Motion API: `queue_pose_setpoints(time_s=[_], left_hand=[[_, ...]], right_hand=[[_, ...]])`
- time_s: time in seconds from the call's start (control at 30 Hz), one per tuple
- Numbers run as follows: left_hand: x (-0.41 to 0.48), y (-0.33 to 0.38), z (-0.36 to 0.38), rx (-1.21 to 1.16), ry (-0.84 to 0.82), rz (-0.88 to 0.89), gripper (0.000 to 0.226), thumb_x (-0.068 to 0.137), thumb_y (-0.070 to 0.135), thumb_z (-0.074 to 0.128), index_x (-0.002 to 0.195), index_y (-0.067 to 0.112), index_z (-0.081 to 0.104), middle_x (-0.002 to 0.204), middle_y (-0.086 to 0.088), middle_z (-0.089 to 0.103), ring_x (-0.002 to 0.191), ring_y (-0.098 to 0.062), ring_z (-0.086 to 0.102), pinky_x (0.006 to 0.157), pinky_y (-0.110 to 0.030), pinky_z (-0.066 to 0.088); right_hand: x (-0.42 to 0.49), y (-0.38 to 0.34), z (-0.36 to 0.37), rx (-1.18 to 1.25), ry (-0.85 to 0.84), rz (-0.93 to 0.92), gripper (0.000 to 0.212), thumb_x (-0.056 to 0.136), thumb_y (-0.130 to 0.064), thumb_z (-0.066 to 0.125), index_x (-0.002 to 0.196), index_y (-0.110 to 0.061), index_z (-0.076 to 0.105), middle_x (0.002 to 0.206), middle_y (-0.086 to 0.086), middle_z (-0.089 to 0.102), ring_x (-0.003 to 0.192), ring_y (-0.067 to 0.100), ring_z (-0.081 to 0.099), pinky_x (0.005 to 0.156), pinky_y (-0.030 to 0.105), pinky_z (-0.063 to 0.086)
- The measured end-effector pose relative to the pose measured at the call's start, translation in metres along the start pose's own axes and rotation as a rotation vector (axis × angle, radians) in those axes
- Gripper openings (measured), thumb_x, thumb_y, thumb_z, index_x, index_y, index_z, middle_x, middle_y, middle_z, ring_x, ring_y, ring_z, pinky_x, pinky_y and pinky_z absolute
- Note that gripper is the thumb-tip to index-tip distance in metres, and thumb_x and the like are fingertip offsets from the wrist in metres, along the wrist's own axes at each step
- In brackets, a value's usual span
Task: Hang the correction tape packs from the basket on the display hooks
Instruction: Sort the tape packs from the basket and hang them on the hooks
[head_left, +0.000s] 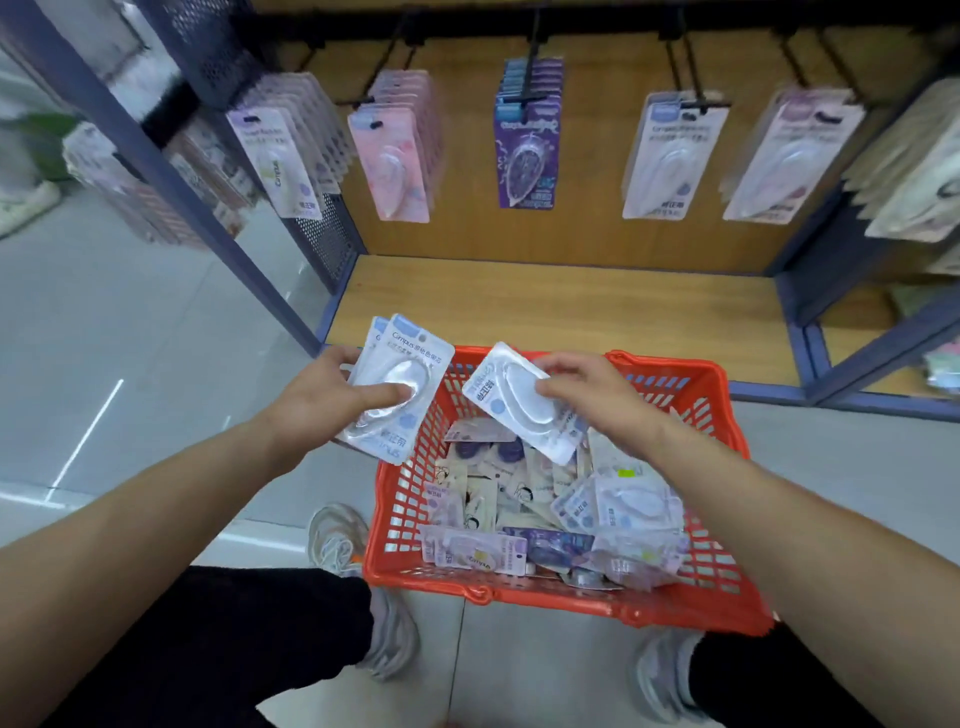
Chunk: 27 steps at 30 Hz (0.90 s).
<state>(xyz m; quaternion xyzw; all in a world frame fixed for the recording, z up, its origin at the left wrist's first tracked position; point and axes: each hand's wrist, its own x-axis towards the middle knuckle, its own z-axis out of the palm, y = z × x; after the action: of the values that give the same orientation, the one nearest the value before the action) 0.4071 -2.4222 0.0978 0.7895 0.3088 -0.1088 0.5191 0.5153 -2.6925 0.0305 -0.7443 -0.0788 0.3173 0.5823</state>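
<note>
An orange basket (722, 561) on the floor holds several correction tape packs (618, 506) in white, lilac and purple. My left hand (322, 400) grips a small stack of white-blue packs (410, 353) at the basket's left rim, thumb pressed on the top blister. Over the basket, my right hand (592, 400) pinches one white-blue pack (511, 389), tilted. Above, display hooks (530, 67) carry hanging packs: lilac (280, 150), pink (395, 156), purple (527, 150), white-blue (667, 156) and lilac (789, 156).
A wooden shelf floor (561, 301) lies behind the basket, framed by blue metal posts (171, 171). More hanging goods fill the neighbouring bays at the left (156, 182) and right (914, 171). My shoes (337, 540) stand beside the basket on grey floor tiles.
</note>
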Motion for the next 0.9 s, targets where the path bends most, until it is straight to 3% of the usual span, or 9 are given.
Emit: queue_pose_setpoints(time_s=[0.07,0.17,0.23,0.3,0.4,0.53,0.63,0.8,0.9], left_hand=[[-0.011,0.015,0.006,-0.044,-0.041,0.015,0.070,0.070,0.034,0.092,0.128,0.018,0.056,0.110,0.000,0.071,0.082,-0.018,0.076,0.068,-0.033,0.057],[-0.026,0.035,0.023,-0.100,-0.087,0.036,0.083,0.054,0.046,0.093,0.126,0.021,0.059,0.109,0.001,0.075,0.084,-0.021,0.078,0.075,-0.043,0.062],[-0.034,0.047,0.034,-0.181,-0.132,0.068,0.077,0.058,0.039,0.095,0.124,0.019,0.060,0.105,-0.001,0.078,0.085,-0.023,0.078,0.075,-0.042,0.062],[-0.040,0.056,0.043,-0.230,-0.156,0.091,0.074,0.062,0.039,0.091,0.125,0.019,0.060,0.105,-0.003,0.079,0.086,-0.024,0.078,0.075,-0.039,0.061],[-0.042,0.055,0.053,-0.193,-0.114,0.128,0.074,0.065,0.035,0.095,0.127,0.022,0.058,0.106,0.000,0.078,0.085,-0.021,0.078,0.078,-0.042,0.062],[-0.032,0.050,0.052,-0.186,-0.094,0.113,0.063,0.073,0.025,0.089,0.127,0.021,0.056,0.101,0.000,0.078,0.076,-0.020,0.078,0.052,-0.027,0.055],[-0.022,0.051,0.054,-0.150,-0.080,0.109,0.067,0.067,0.037,0.094,0.124,0.028,0.058,0.104,0.000,0.077,0.078,-0.019,0.078,0.058,-0.031,0.056],[-0.008,0.053,0.059,-0.176,-0.097,0.089,0.064,0.074,0.032,0.089,0.128,0.025,0.055,0.100,0.002,0.079,0.079,-0.021,0.078,0.068,-0.037,0.059],[-0.001,0.050,0.061,-0.145,-0.101,0.086,0.063,0.072,0.034,0.090,0.125,0.026,0.056,0.102,0.004,0.078,0.080,-0.019,0.078,0.074,-0.041,0.062]], right_hand=[[-0.030,-0.036,-0.018,0.013,-0.036,-0.028,0.015,0.097,-0.013,0.064,0.108,-0.017,0.074,0.090,0.007,0.073,0.067,0.008,0.064,0.051,0.020,0.045],[-0.073,-0.064,-0.040,0.073,-0.131,-0.073,0.017,0.096,-0.019,0.066,0.111,-0.023,0.074,0.099,0.004,0.078,0.085,0.017,0.072,0.071,0.030,0.057],[-0.093,-0.071,-0.049,0.024,-0.163,-0.099,0.023,0.092,-0.024,0.067,0.114,-0.027,0.073,0.111,0.000,0.077,0.102,0.018,0.073,0.089,0.034,0.057],[-0.103,-0.075,-0.052,-0.091,-0.173,-0.109,0.026,0.093,-0.022,0.068,0.117,-0.031,0.072,0.119,-0.009,0.075,0.112,0.015,0.070,0.097,0.035,0.054],[-0.101,-0.077,-0.047,-0.125,-0.147,-0.077,0.027,0.087,-0.022,0.076,0.114,-0.026,0.075,0.111,-0.006,0.077,0.106,0.019,0.073,0.085,0.038,0.056],[-0.088,-0.075,-0.040,-0.127,0.039,-0.093,0.032,0.069,-0.033,0.089,0.092,-0.017,0.074,0.083,0.004,0.079,0.071,0.017,0.068,0.063,0.033,0.049],[-0.074,-0.068,-0.040,-0.094,0.199,-0.085,0.035,0.071,-0.031,0.091,0.085,-0.017,0.062,0.071,0.000,0.072,0.060,0.011,0.062,0.055,0.026,0.045],[-0.048,-0.061,-0.042,-0.031,0.377,-0.090,0.051,0.062,-0.049,0.089,0.098,-0.027,0.060,0.095,-0.003,0.063,0.071,0.011,0.056,0.055,0.018,0.042],[-0.036,-0.058,-0.041,-0.081,0.411,-0.115,0.035,0.079,-0.043,0.083,0.102,-0.029,0.060,0.106,-0.007,0.061,0.084,0.008,0.057,0.061,0.016,0.043]])
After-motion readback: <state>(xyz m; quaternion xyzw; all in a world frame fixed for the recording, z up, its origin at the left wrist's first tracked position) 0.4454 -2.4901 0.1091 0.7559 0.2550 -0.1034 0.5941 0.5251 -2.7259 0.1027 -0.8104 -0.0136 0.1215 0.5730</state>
